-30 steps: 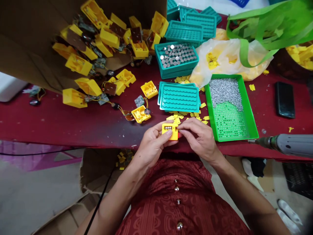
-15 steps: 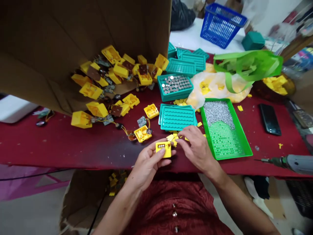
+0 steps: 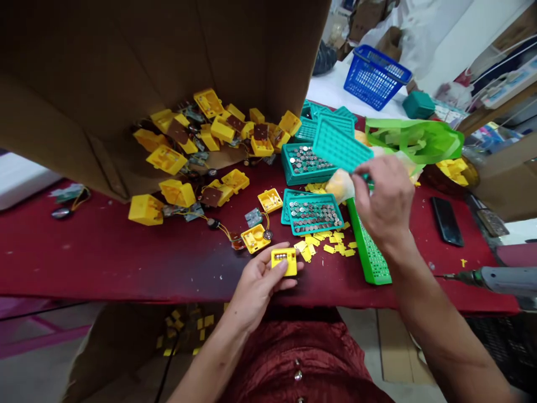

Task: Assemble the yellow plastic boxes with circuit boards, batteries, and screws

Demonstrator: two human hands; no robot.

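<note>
My left hand [image 3: 260, 280] holds a small yellow plastic case [image 3: 290, 267] near the table's front edge, thumb on its face. Silvery button cells show in a slot of the case. Raised on the right, my right hand [image 3: 388, 193] pinches a teal ribbed tray [image 3: 339, 144] by its near corner, tilted above the table. Below and left of it lies another teal tray [image 3: 316, 215] with rows of button cells. Loose yellow battery covers [image 3: 333, 243] are scattered in front of that tray. An open yellow case [image 3: 255, 239] with wires lies just beyond my left hand.
Several yellow cases with wiring [image 3: 220, 129] spill from a cardboard box [image 3: 168, 61] at the left. A green tray [image 3: 369, 252] is partly behind my right arm. An electric screwdriver [image 3: 499, 278] and a phone [image 3: 447, 221] lie at the right. Behind stands a blue basket [image 3: 376, 78].
My right hand has moved from beside the yellow case to the teal stack and lifted the top tray up, uncovering cells in the tray beneath. My left hand keeps the case. The view has tilted up.
</note>
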